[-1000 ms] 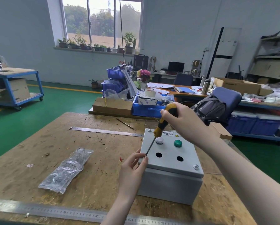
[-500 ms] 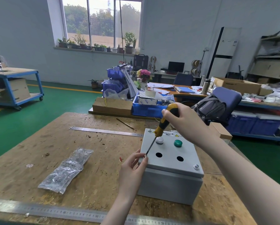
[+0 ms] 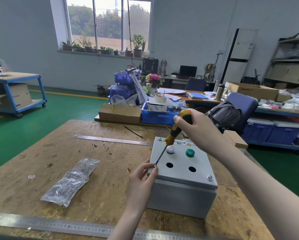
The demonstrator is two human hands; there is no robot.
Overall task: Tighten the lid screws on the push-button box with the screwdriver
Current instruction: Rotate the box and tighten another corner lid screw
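Observation:
A grey push-button box [image 3: 181, 193] stands on the wooden workbench, its lid carrying a white button [image 3: 170, 150], a green button [image 3: 190, 152] and two empty holes. My right hand [image 3: 199, 130] grips the yellow-and-black handle of a screwdriver [image 3: 173, 134], whose shaft slants down to the lid's near-left corner. There its tip sits on a screw [image 3: 155, 166], and my left hand [image 3: 141, 177] pinches that screw between thumb and fingertips. Other screws show at the near-right corner [image 3: 209, 177] and the far-left corner [image 3: 159, 139].
A clear plastic bag of parts [image 3: 70, 182] lies left of the box. One steel ruler [image 3: 110, 140] lies behind it, and a long one [image 3: 76, 228] runs along the near edge. A cardboard box [image 3: 119, 113] and a blue bin [image 3: 155, 116] stand beyond the bench.
Almost nothing has moved. The screwdriver handle has shifted very slightly in my right hand while its tip stays on the near-left screw.

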